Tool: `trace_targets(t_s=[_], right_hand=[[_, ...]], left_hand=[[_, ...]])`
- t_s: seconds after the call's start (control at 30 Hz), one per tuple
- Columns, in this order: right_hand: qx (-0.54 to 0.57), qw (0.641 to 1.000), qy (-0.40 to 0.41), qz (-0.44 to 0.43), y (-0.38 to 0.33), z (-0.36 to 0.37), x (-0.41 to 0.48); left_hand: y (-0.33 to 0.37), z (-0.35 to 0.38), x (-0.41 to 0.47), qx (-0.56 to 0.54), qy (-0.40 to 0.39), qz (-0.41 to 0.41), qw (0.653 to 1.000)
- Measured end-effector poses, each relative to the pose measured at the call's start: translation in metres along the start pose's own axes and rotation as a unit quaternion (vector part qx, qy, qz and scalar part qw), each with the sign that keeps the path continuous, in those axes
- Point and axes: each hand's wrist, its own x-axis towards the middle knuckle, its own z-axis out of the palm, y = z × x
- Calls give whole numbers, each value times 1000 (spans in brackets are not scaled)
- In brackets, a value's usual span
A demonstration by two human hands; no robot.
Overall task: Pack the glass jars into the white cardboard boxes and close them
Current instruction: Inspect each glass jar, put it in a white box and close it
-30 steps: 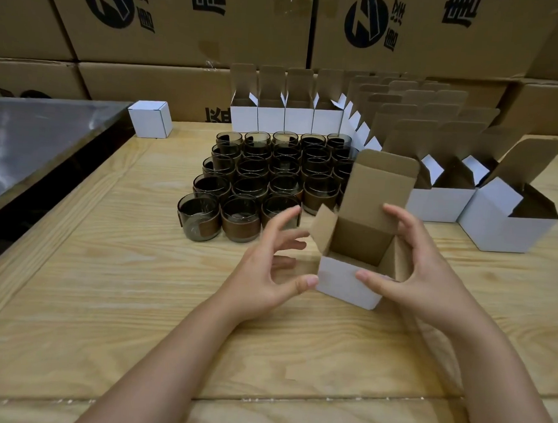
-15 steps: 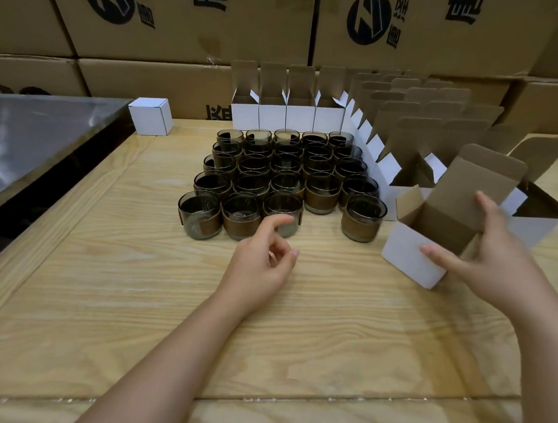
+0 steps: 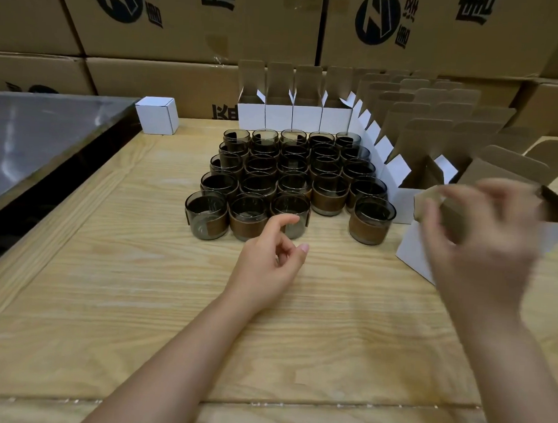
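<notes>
Just ahead of left hand (image 3: pixel 268 259), loosely curled and empty: front-row glass jars (image 3: pixel 248 216), packed tight. Right hand (image 3: pixel 483 241) blurred over open white box (image 3: pixel 411 250); can't tell its grip. Risk: a sloppy reach clips neighbouring jars, and an unsteadied box could tip on bench (image 3: pixel 137 301).

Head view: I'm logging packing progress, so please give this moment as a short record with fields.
jars: grouped upright on the wooden table, all unboxed
left hand: loosely curled, empty, just in front of a front-row jar
right hand: motion-blurred, at the open white box; grip unclear
closed box: back left of the table
open boxes: rows behind and right of the jars, flaps up
</notes>
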Motion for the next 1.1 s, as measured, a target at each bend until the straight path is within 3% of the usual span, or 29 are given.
trace_targets(t_s=[0.07, 0.13, 0.2, 0.4, 0.6, 0.67, 0.8, 0.87, 0.97, 1.1], right_hand=[[27, 986, -164, -28, -28, 24, -2], [-48, 934, -354, 5, -35, 50, -8], [-102, 891, -440, 32, -32, 65, -15], [-27, 910, -395, 125, -26, 72, -20], [151, 921, -327, 149, -31, 56, -17], [243, 897, -323, 179, -32, 48, -16], [478, 780, -318, 248, -39, 35, -16], [526, 745, -338, 231, -41, 33, -19], [522, 747, -358, 203, -42, 33, -23], [503, 754, -343, 247, -42, 37, -24]], left_hand=[[1, 0, 0, -3, -1, -5, 1000], [2, -1, -1, -7, 0, -12, 1000], [1, -1, -1, -10, -1, -22, 1000], [2, -1, 0, -1, -13, -27, 1000], [12, -2, -3, -43, -33, -11, 998], [15, -3, -4, -40, -46, -18, 998], [19, -5, -6, -83, -95, -40, 991], [21, -4, -7, -114, -103, -46, 987], [22, -3, -6, -153, -88, -63, 982], [20, -1, -5, -178, -72, -70, 979]])
